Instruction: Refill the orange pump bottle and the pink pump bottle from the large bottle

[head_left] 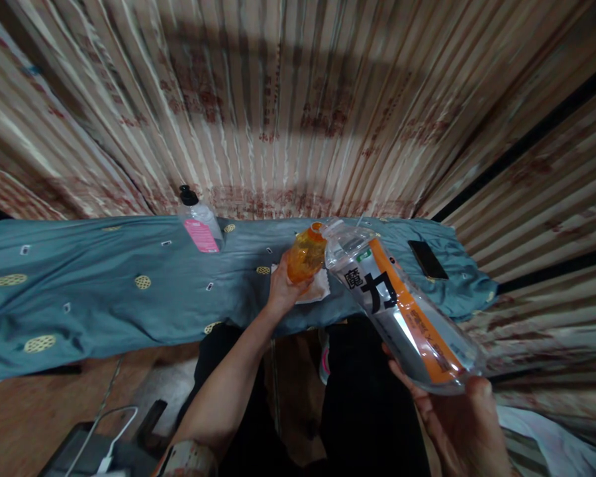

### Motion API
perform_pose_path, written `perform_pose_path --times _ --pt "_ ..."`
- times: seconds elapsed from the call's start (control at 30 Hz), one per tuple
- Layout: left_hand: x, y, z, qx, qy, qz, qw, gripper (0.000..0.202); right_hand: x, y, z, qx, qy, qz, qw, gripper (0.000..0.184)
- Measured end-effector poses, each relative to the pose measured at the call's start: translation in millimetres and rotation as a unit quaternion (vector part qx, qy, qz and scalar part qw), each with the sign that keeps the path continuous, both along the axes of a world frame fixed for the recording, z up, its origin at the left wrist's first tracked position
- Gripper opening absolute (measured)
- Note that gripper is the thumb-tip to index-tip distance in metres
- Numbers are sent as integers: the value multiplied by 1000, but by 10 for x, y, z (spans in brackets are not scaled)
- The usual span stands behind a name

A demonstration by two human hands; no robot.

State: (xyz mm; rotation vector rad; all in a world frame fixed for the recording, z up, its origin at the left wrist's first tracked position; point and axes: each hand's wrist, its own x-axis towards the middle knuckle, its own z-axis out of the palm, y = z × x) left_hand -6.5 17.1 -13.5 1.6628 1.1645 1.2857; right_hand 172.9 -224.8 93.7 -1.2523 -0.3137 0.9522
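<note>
My left hand [284, 286] is wrapped round a small amber bottle [305, 255], tilted with its open mouth toward the upper right. My right hand [457, 417] grips the base of a large clear plastic bottle [407, 311] with an orange and white label. That large bottle is tipped, its neck pointing up and left and meeting the mouth of the amber one. Whether liquid runs between them I cannot tell. A white tissue [318, 289] lies on the cloth beneath the amber bottle.
A teal patterned cloth [104, 291] covers the long surface before me. On it stand a pump bottle [202, 225] with a pink label and, at right, a dark phone [428, 259]. Pleated curtains [298, 119] hang behind. A white cable [116, 430] is at lower left.
</note>
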Motion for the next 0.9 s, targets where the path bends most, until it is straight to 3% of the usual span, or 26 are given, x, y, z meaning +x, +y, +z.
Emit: perform_pose_path --times 0.3,0.43,0.77,0.9 --pt "-4 4 -19 -9 -1 -7 1000 77 17 -24 -23 2 5 3 1000 79" --pt "0 -3 -26 -12 -10 -7 1000 78 31 -50 -47 5 11 1 1000 71" --pt "-7 11 -55 -5 -15 -15 1000 77 -62 -33 61 4 -4 1 1000 70" --pt "-6 13 -49 0 -11 -12 1000 78 -17 -34 -8 9 5 -3 1000 70"
